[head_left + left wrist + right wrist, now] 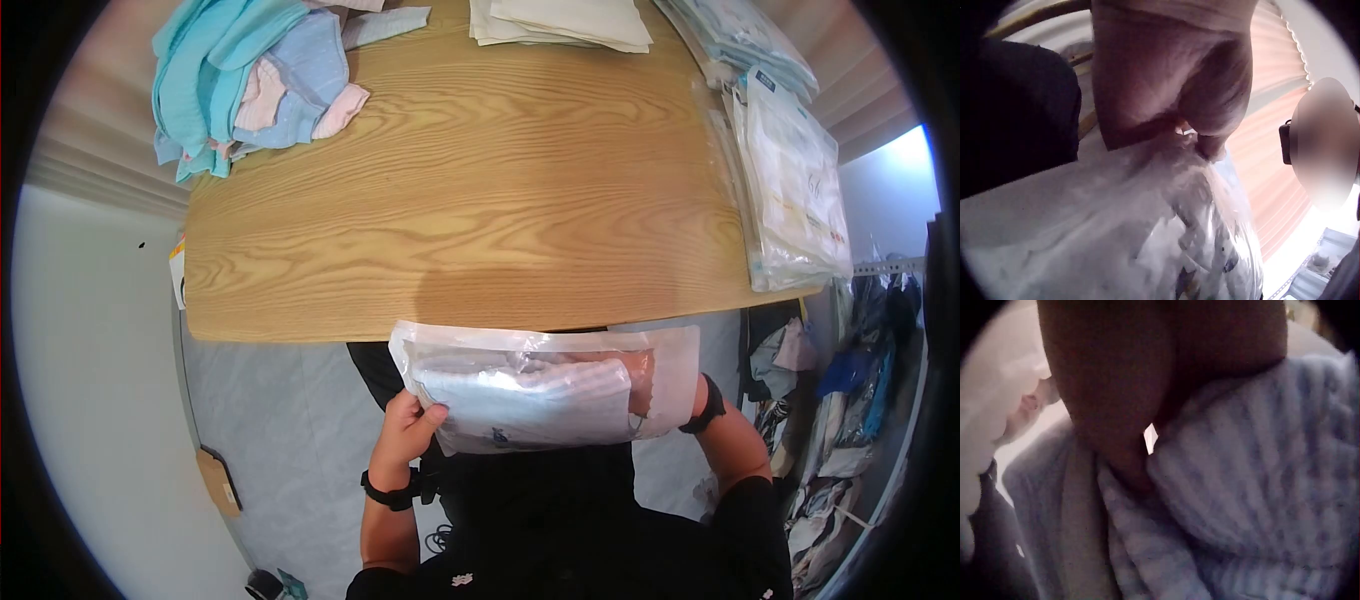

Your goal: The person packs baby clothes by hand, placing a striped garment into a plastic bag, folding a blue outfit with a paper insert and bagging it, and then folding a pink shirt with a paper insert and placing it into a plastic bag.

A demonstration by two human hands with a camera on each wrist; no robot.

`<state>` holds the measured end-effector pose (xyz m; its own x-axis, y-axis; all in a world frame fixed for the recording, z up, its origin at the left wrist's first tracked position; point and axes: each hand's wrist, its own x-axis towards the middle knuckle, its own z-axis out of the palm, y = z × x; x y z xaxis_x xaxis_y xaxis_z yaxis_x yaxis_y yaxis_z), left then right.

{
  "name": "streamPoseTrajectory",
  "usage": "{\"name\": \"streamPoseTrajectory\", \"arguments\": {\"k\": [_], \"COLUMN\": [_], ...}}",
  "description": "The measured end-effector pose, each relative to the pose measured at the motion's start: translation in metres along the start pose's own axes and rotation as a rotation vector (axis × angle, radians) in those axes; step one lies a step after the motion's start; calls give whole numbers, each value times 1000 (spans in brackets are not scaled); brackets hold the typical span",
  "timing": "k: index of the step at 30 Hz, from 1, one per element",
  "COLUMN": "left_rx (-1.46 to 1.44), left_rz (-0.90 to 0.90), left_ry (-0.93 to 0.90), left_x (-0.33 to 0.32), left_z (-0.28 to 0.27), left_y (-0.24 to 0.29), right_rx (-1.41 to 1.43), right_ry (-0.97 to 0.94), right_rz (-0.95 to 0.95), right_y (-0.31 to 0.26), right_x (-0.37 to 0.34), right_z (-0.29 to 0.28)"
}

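A clear plastic bag [520,430] with pale borders is held over my lap, just off the table's front edge. Inside it lies a folded light-blue garment [530,395]; up close in the right wrist view this striped cloth [1241,462] looks soft and ribbed. My left hand [408,428] pinches the bag's left end, thumb on the near face. Through the plastic my right hand [643,378] shows inside the bag's right end, gripping the garment between thumb and fingers, most of which the cloth hides. In the left wrist view, shiny wrinkled plastic [1166,219] spreads below the hand.
Turquoise, blue and pink clothes [250,75] are heaped at the table's back left. Pale flat sheets [560,22] lie at the back middle. Packed plastic bags [795,190] are stacked along the right edge. Hanging clothes [860,380] stand beyond on the right.
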<state>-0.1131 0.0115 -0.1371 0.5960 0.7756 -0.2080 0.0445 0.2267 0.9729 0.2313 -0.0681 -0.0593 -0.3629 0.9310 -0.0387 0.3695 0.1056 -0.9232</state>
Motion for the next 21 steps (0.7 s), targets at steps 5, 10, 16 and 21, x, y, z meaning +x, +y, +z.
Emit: {"name": "streamPoseTrajectory", "arguments": {"k": [5, 10, 16, 21], "left_rx": [49, 44, 45, 223], "left_rz": [12, 121, 172, 98], "left_ry": [-71, -110, -240, -214], "left_x": [-16, -13, -10, -4], "left_z": [-10, -5, -19, -2], "left_y": [12, 34, 51, 90], "right_rx": [-153, -274, -302, -322], "right_ry": [-61, -34, 9, 41], "right_rz": [-218, -238, -197, -196], "right_y": [-30, -37, -43, -41], "right_x": [13, 28, 21, 21], "right_z": [-13, 20, 31, 37]}}
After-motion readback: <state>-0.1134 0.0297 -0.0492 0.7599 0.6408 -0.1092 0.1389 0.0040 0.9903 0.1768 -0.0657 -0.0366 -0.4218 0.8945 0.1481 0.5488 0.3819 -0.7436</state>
